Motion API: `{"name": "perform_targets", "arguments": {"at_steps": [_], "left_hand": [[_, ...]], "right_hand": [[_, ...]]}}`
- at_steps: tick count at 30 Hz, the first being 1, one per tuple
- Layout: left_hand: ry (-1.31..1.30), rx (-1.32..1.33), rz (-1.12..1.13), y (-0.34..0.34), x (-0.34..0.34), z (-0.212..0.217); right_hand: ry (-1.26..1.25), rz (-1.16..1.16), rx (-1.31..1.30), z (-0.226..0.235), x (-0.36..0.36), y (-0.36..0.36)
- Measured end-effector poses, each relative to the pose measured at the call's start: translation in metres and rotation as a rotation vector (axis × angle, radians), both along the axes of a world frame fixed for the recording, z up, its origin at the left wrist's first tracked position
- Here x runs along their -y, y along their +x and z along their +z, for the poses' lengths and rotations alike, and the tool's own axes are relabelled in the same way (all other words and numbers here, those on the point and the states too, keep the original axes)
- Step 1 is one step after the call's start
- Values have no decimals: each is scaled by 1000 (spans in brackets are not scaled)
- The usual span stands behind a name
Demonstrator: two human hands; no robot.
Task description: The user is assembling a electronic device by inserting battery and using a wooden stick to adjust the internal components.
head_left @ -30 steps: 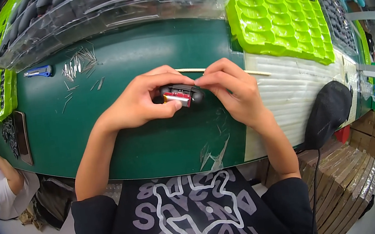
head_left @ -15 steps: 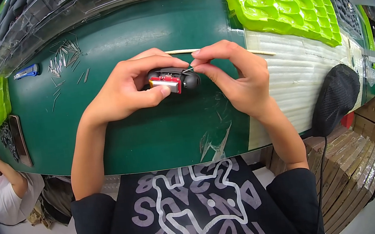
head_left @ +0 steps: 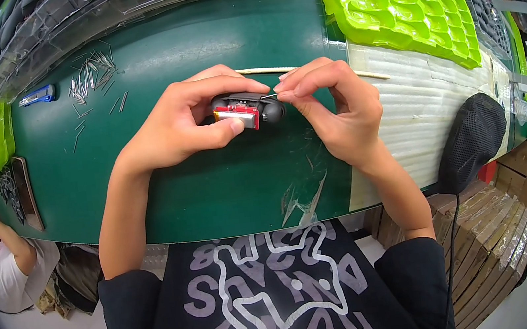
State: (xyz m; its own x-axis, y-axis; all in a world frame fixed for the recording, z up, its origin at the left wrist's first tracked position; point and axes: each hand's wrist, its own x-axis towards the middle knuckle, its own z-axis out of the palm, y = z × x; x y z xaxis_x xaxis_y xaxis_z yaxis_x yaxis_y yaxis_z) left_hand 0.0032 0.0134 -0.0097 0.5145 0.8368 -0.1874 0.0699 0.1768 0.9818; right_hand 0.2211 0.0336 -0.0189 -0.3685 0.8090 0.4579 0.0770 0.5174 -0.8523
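My left hand [head_left: 185, 118] grips a small black plastic housing [head_left: 273, 111] above the green tabletop. Its thumb presses on a silver battery-like block, set against a red circuit board [head_left: 256, 119] in the housing. Between the thumb and forefinger of my right hand [head_left: 334, 103] is a thin metal pin [head_left: 270, 96], its tip at the housing's upper right edge. Loose metal pins [head_left: 90, 74] of a similar look lie in a heap at the upper left of the table.
A blue utility knife [head_left: 38, 95] and a phone [head_left: 26, 194] lie at left. Bright green moulded trays [head_left: 399, 7] stand upper right, on white foam [head_left: 379, 109]. A black mesh-covered object [head_left: 472, 133] with a cable sits at right. A co-worker [head_left: 14, 264] is at far left.
Both hands and the housing have shifted very slightly to the right in the picture. My right fingers have curled a little more around the pin.
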Motion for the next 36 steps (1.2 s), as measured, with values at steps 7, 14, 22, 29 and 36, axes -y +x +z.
{"name": "perform_targets", "arguments": {"at_steps": [7,14,22,29,36], "left_hand": [[-21,17,12,1,1,-1],[-20,31,17,1,2,-2],[37,-30,-17,1,0,2],[-30,4,-5,3,2,5],[23,-19,-58,1,3,3]], "right_hand": [[44,-5,2,-3,-1,-2],[-101,15,30,2,2,3],[-822,288,-197,11,-10,13],[-940,352,-128,12,-15,15],[-1022,453,-76,15,-17,17]]}}
